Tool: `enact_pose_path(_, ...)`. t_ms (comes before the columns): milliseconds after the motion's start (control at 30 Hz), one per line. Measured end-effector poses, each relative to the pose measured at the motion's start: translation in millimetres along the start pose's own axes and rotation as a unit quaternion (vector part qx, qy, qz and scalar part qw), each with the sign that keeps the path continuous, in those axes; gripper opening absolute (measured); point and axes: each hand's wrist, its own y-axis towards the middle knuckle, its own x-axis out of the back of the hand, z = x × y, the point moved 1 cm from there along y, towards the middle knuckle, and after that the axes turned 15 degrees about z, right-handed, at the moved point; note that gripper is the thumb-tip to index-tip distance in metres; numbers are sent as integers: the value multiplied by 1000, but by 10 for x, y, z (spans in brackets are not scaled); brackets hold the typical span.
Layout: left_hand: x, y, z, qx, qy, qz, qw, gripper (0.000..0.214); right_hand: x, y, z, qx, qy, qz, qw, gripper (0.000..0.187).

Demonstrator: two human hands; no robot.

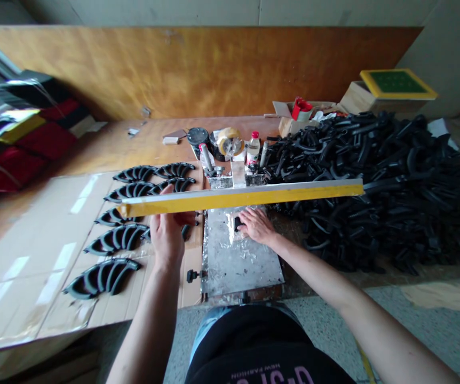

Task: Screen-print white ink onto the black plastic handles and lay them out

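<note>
A yellow-edged screen printing frame [246, 199] is raised above a metal base plate [238, 266] and seen edge-on. My left hand [168, 237] grips its left part, thumb over the upper edge and fingers below. Under the frame, my right hand [257, 225] has its thumb and fingers at a small black plastic part [238, 224] on a clear, shiny fixture at the middle of the plate. The frame and my fingers hide some of that part.
Curved black parts [102, 278] lie in fanned rows on cardboard [25, 250] at left. A large heap of black parts [374, 160] covers the right side. Behind the plate stand a tape roll [230, 143], a red-capped bottle [253, 149] and a dark-lidded can [198, 140].
</note>
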Motion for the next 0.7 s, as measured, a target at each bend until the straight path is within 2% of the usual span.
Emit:
enact_pose_path(100, -108, 65, -73, 9, -47, 30, 998, 45, 143, -51, -239, -111, -5, -39, 993, 40)
enact_pose_path(267, -93, 1, -14, 13, -59, 42, 997, 42, 332, -340, -702, -232, 14, -65, 970, 31)
enact_pose_path(400, -91, 20, -26, 16, -63, 57, 996, 42, 327, -447, -852, -232, 50, -88, 968, 24)
enact_pose_path(567, -94, 37, -49, 18, -46, 53, 997, 42, 325, -403, -897, -251, 94, -105, 958, 20)
enact_pose_path(700, -39, 28, 11, 26, 44, 48, 998, 43, 421, -338, -1007, -262, 132, -126, 948, 28)
